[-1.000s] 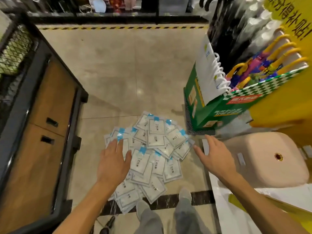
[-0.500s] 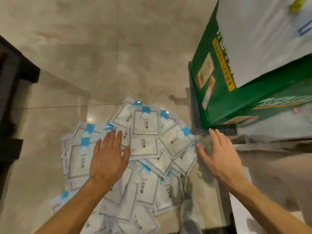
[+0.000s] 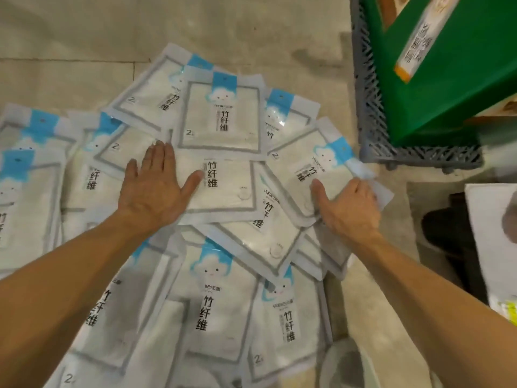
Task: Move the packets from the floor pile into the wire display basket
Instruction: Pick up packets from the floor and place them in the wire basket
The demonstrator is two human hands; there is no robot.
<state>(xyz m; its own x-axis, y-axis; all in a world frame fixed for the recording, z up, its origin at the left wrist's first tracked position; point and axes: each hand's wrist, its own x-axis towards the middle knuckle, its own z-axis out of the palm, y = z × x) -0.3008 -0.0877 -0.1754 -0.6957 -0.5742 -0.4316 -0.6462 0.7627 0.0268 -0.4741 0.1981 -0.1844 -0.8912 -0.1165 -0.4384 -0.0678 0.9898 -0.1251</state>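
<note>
A loose pile of white packets [image 3: 223,121] with blue header tabs and black print covers the beige floor across most of the view. My left hand [image 3: 152,191] lies flat on the middle of the pile, fingers straight and thumb spread. My right hand [image 3: 349,208] is at the pile's right edge. Its thumb lies on top of a tilted packet [image 3: 316,158] and its fingers curl at that packet's edge. The wire display basket is not in view.
A green carton [image 3: 447,79] stands on a grey lattice crate [image 3: 372,107] at the upper right, close to my right hand. A white panel [image 3: 489,219] and a dark shape lie at the right edge. Bare floor tiles [image 3: 84,37] stretch beyond the pile.
The view has dropped much closer to the pile. Both hands came down onto the packets. The right hand moved from beside the pile onto its right-edge packet.
</note>
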